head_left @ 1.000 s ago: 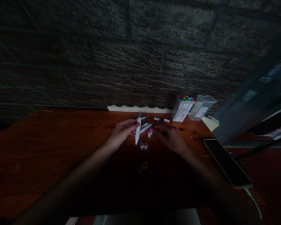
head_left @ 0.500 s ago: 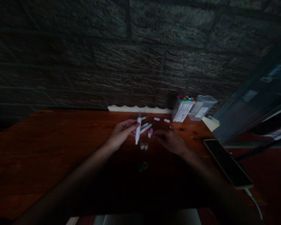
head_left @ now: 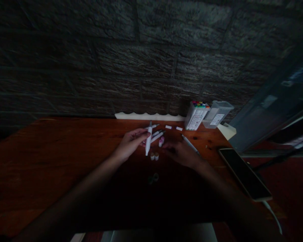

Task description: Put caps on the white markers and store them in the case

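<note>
My left hand (head_left: pixel 130 144) grips a white marker (head_left: pixel 148 138) upright, its tip pointing away, over the wooden table (head_left: pixel 53 158). My right hand (head_left: pixel 181 153) lies low on the table, fingers reaching toward the pink-ended caps (head_left: pixel 161 142); in the dim light its fingers look loosely curled, and nothing shows in them. Two small tan caps (head_left: pixel 154 156) stand just in front of the held marker. More white markers (head_left: pixel 158 135) lie behind it. Another marker (head_left: pixel 190 144) lies beside my right hand.
A marker box with coloured tops (head_left: pixel 197 115) and a clear plastic lid or case (head_left: pixel 217 115) stand at the back by the dark brick wall. A phone (head_left: pixel 244 174) with a cable lies at the right. Two white pieces (head_left: pixel 173 127) and dark caps (head_left: pixel 153 177) lie on the table.
My right hand has slid left and slightly toward me, uncovering a marker lying on the table to its right. My left hand keeps the marker still.
</note>
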The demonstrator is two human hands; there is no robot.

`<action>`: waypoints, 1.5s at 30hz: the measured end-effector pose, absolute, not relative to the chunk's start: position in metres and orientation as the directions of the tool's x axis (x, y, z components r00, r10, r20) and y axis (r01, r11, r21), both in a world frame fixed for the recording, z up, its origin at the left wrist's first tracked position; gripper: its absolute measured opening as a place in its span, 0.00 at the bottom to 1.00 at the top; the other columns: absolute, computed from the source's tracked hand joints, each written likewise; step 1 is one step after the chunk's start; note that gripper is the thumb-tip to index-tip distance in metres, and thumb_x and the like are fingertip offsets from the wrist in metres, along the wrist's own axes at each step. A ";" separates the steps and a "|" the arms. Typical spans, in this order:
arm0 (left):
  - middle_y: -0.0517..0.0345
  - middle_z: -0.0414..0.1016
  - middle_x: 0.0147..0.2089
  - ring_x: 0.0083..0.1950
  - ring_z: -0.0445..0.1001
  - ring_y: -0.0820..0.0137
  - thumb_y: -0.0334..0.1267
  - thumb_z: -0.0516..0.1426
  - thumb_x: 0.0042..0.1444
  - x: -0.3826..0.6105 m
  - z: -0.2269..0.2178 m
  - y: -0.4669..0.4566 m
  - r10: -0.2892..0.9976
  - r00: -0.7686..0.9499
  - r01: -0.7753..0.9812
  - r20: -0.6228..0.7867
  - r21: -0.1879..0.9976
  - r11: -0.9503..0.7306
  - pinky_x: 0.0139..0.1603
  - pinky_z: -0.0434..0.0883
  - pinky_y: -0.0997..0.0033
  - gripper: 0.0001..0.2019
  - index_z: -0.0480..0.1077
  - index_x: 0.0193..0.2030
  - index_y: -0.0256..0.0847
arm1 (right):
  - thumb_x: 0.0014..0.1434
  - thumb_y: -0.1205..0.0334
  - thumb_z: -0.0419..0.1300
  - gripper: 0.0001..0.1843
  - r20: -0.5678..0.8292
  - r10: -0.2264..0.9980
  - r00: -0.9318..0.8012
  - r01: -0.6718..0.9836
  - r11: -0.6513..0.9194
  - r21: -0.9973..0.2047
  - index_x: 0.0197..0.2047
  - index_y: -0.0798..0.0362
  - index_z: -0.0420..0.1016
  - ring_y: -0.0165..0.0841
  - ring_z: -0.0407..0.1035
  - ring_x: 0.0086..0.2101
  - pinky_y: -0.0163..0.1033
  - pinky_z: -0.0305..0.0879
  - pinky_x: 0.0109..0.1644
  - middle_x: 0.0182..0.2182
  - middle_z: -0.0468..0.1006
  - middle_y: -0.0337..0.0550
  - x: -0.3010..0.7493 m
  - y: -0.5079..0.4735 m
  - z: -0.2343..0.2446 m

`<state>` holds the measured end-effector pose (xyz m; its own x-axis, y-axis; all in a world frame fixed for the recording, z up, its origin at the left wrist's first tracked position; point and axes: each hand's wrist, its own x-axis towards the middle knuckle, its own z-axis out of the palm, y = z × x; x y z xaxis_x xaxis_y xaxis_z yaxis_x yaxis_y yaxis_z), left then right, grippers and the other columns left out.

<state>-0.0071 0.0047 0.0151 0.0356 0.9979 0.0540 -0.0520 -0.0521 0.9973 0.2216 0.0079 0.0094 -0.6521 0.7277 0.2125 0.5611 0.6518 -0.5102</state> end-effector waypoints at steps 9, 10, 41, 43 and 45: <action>0.55 0.79 0.36 0.33 0.75 0.71 0.43 0.65 0.47 -0.007 0.016 0.004 0.999 0.022 -0.071 0.039 0.997 -0.037 0.31 0.71 0.74 0.13 0.77 0.38 0.39 | 0.64 0.62 0.56 0.10 0.200 0.735 -0.648 0.579 0.646 -0.498 0.42 0.47 0.78 0.34 0.76 0.41 0.40 0.67 0.45 0.39 0.82 0.40 0.222 0.008 0.010; 0.56 0.79 0.36 0.33 0.74 0.71 0.42 0.65 0.47 -0.007 0.016 0.004 0.999 0.025 -0.073 0.039 0.997 -0.037 0.31 0.71 0.74 0.13 0.77 0.39 0.39 | 0.64 0.62 0.56 0.10 0.202 0.735 -0.647 0.580 0.646 -0.495 0.41 0.47 0.79 0.34 0.76 0.41 0.39 0.66 0.45 0.39 0.82 0.40 0.223 0.009 0.011; 0.58 0.78 0.33 0.31 0.74 0.74 0.42 0.65 0.48 -0.011 0.014 0.007 0.999 0.025 -0.127 0.032 0.992 -0.028 0.31 0.71 0.76 0.12 0.77 0.39 0.40 | 0.63 0.57 0.56 0.13 0.192 0.768 -0.611 0.638 0.622 -0.455 0.30 0.52 0.76 0.29 0.70 0.27 0.36 0.59 0.32 0.27 0.78 0.39 0.222 0.007 0.011; 0.58 0.78 0.34 0.31 0.74 0.74 0.41 0.65 0.48 -0.011 0.014 0.008 0.999 0.022 -0.121 0.036 0.992 -0.033 0.31 0.71 0.77 0.12 0.77 0.39 0.39 | 0.62 0.59 0.57 0.10 0.172 0.754 -0.634 0.610 0.624 -0.488 0.33 0.52 0.76 0.29 0.71 0.29 0.35 0.60 0.33 0.29 0.79 0.39 0.223 0.008 0.012; 0.58 0.77 0.34 0.31 0.74 0.74 0.41 0.65 0.48 -0.011 0.014 0.008 0.999 0.018 -0.120 0.044 0.992 -0.041 0.31 0.71 0.77 0.12 0.77 0.39 0.39 | 0.60 0.59 0.60 0.06 0.144 0.740 -0.657 0.573 0.615 -0.542 0.38 0.51 0.76 0.30 0.72 0.32 0.35 0.62 0.36 0.33 0.80 0.39 0.223 0.007 0.013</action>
<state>-0.0114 0.0081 0.0139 0.0182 0.9989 0.0437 -0.1201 -0.0412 0.9919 0.2235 0.0070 0.0131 -0.6572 0.7398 0.1443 0.5729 0.6147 -0.5421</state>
